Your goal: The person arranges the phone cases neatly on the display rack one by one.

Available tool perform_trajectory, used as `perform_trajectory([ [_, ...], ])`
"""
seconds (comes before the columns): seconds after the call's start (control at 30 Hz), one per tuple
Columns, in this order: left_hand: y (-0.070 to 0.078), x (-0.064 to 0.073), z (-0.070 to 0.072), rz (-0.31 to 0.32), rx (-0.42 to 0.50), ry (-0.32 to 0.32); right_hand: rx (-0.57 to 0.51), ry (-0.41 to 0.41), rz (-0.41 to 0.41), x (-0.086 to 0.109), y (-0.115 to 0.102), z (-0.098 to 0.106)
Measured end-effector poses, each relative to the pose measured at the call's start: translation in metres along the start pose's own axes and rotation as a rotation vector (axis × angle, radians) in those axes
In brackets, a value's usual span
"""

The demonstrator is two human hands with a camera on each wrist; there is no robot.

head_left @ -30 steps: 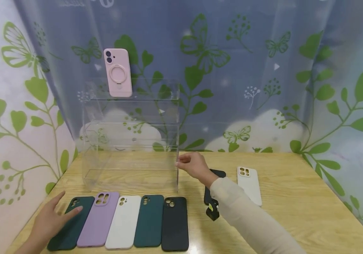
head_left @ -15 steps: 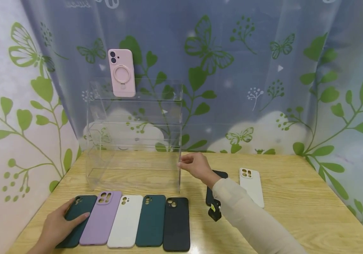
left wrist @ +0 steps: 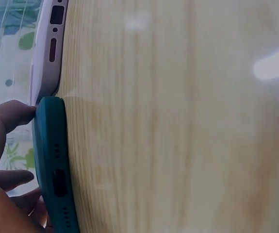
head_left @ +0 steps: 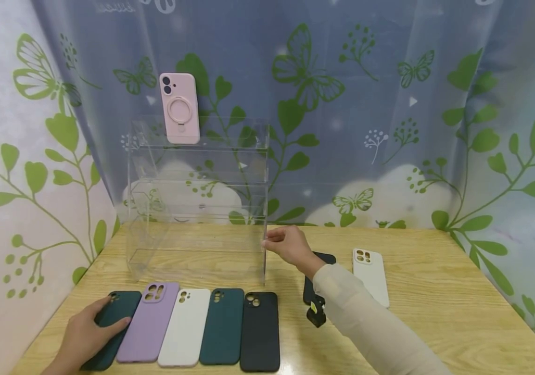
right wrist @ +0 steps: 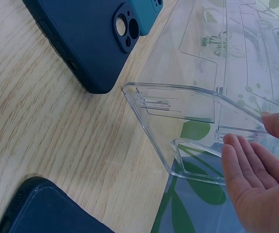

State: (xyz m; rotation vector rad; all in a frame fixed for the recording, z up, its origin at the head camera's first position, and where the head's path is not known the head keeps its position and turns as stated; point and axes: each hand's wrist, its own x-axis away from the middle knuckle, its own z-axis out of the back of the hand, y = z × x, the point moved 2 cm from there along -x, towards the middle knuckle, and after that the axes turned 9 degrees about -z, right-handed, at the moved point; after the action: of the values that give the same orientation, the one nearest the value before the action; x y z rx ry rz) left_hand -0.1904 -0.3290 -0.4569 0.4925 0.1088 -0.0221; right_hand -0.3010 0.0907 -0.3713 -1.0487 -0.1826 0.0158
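In the head view my left hand point(head_left: 82, 333) spans the dark green phone case point(head_left: 113, 333) at the left end of a row, thumb at its right edge and fingers along its far side. The left wrist view shows the thumb at a corner of this green case point(left wrist: 56, 145), which lies on the table beside a purple case point(left wrist: 49, 48). My right hand point(head_left: 288, 245) pinches the side panel of a clear tiered display stand point(head_left: 202, 242); the right wrist view has thumb and fingers at the panel's edge. A pink phone case point(head_left: 180, 109) with a ring stands on the stand's top tier.
Right of the green case lie a purple case point(head_left: 148, 325), a white case point(head_left: 184, 328), another green case point(head_left: 222, 328) and a black case point(head_left: 260, 333). Behind the right forearm are a dark case point(head_left: 311, 284) and a white case point(head_left: 375, 278). A patterned curtain point(head_left: 389, 130) hangs behind.
My left hand has come down from above onto the left green case, its fingers and thumb closing in around it. The right hand stays on the stand; the view has shifted slightly.
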Motion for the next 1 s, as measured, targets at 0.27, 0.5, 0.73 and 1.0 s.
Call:
perform_trajectory([
  [0.27,-0.001,-0.005,0.004,-0.025,-0.024,-0.030,-0.003,0.006,0.005,0.000,0.000,0.001],
  [0.5,-0.003,-0.016,0.007,-0.027,-0.017,-0.062,0.002,0.006,0.007,0.000,-0.001,0.000],
  [0.73,0.000,-0.019,0.009,0.027,0.057,-0.099,0.006,0.005,0.003,0.002,-0.002,-0.001],
  [1.0,0.013,-0.020,0.009,-0.036,-0.066,-0.057,0.006,0.009,-0.001,0.001,-0.002,-0.001],
])
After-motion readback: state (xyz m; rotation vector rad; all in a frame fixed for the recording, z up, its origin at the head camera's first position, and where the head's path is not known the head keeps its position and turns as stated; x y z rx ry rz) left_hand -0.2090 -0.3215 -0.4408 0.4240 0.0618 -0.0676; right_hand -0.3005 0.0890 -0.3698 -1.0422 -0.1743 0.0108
